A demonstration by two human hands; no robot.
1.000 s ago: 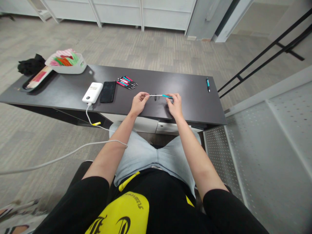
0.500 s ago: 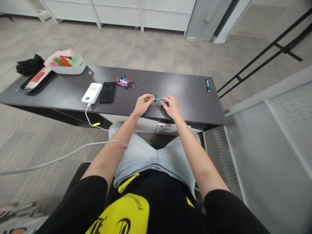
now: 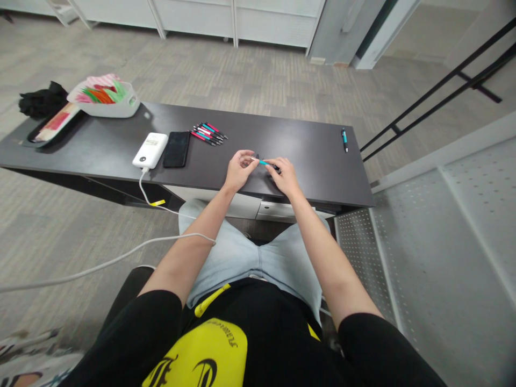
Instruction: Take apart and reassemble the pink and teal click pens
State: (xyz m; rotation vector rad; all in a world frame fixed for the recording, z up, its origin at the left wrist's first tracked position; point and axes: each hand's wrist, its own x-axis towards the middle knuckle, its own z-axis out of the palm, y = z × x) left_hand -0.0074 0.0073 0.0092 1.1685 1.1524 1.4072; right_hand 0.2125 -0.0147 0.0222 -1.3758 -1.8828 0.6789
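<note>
Both hands meet over the near middle of the dark desk [image 3: 306, 145]. My left hand [image 3: 238, 170] pinches the thin pale end of a teal pen [image 3: 264, 162]. My right hand [image 3: 285, 176] grips the pen's teal barrel from the other side. The pen lies almost level between the two hands, just above the desk top. A small dark piece sits on the desk right behind the hands, mostly hidden. Several pink and teal pens [image 3: 208, 133] lie in a loose bunch further back on the left.
A black phone [image 3: 177, 149] and a white power bank [image 3: 150, 150] with a cable lie left of the hands. A white tub of coloured items [image 3: 105, 95] and a tray [image 3: 47, 124] stand at the far left. One teal pen [image 3: 344, 138] lies alone at the right.
My hands have come closer together, and the long thin refill that showed between them has slid into the teal barrel. The view has shifted slightly.
</note>
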